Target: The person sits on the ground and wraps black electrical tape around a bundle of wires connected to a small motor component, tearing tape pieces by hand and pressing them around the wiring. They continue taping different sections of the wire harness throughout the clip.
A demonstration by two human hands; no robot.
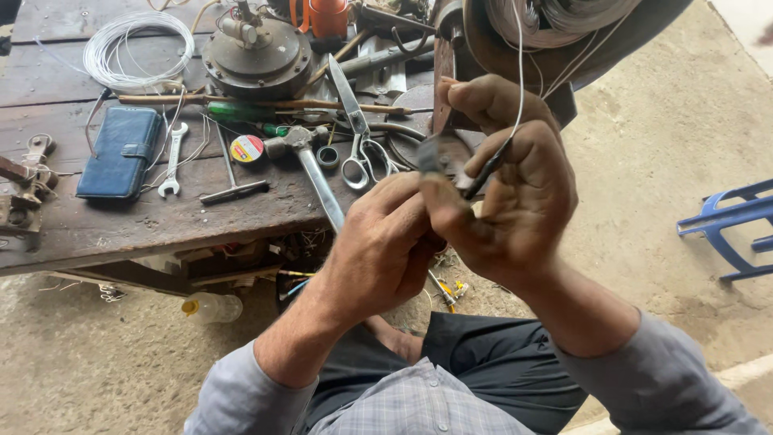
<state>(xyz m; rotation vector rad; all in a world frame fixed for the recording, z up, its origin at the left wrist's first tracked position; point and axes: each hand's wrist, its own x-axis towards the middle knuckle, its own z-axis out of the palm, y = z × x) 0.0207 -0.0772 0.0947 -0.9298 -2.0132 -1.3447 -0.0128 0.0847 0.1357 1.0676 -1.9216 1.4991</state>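
Both hands meet above the lap — the right hand (pixel 515 189) pinching a thin wire (pixel 519 72) taut, the left hand (pixel 394 242) closed just beneath, apparently steadying it — with scissors (pixel 354 121) lying within reach on the desk (pixel 121 225).

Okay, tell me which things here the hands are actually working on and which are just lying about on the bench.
In hand:
- left hand, fingers closed on a small dark piece
- right hand, pinching a thin dark sleeve on a white wire

Lying about:
- scissors
- hammer
- spanner
- blue wallet case
- tape roll
- wire coil
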